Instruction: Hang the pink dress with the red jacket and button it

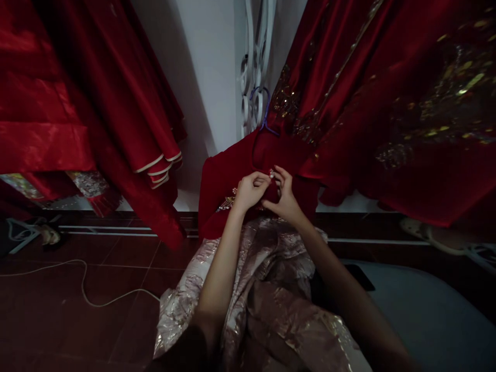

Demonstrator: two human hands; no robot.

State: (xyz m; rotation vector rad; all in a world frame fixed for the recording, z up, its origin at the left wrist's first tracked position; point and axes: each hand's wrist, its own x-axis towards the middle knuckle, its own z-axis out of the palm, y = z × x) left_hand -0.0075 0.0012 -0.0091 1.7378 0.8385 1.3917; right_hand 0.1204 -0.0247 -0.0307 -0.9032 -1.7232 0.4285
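Note:
A red dress top point(220, 175) hangs in front of me on a purple wire hanger point(265, 121), above a crinkled, shiny pinkish skirt fabric point(267, 253). Near its neckline sits a small jewelled button point(272, 173). My left hand point(250, 191) is closed, fingertips pinched at the left edge of this button. From the other side, my right hand point(285, 199) reaches in with curved fingers beside the button. Its thumb is spread apart, lower down against the red cloth. Beaded trim point(227, 204) shows left of my left wrist; my hands cover part of the front.
The hanger hooks onto a white scrolled metal rack point(251, 67). Red garments point(116, 93) hang at left, and gold-sequined red garments point(387, 103) at right. A white cable point(84, 279) crosses the tiled floor. At lower right is a pale surface point(418, 299) with a dark flat object point(360, 276).

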